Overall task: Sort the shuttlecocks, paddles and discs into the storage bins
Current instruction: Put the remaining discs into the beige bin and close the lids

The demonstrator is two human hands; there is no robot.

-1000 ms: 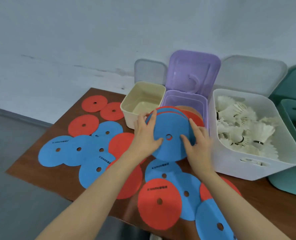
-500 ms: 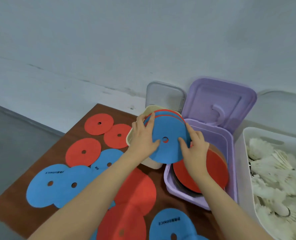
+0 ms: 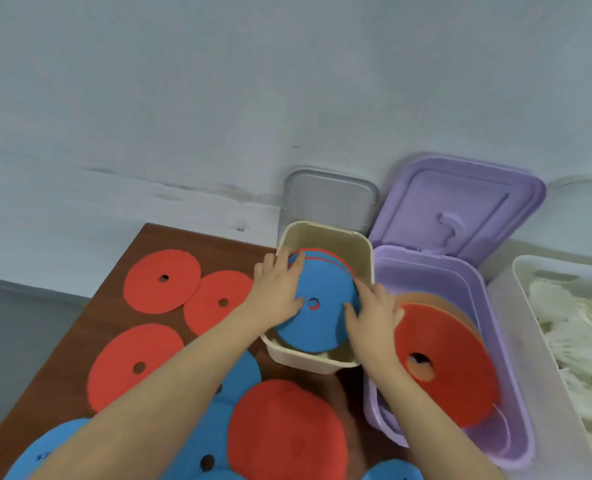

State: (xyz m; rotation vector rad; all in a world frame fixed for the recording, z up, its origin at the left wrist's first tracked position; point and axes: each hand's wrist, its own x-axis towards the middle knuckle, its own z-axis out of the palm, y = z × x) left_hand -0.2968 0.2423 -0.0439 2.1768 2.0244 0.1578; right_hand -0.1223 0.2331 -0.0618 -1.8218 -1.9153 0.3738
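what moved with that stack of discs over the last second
Both hands, left hand and right hand, carried the blue-topped stack of flat discs away from the purple plastic bin leftward and down into the cream plastic bin. Their grip is unchanged; the loose red and blue discs stayed on the brown table.

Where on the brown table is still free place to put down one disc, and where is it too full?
Bare table shows along the far left corner, between the wall and the far red discs, and a narrow strip by the left edge. The near part is crowded with overlapping red and blue discs.
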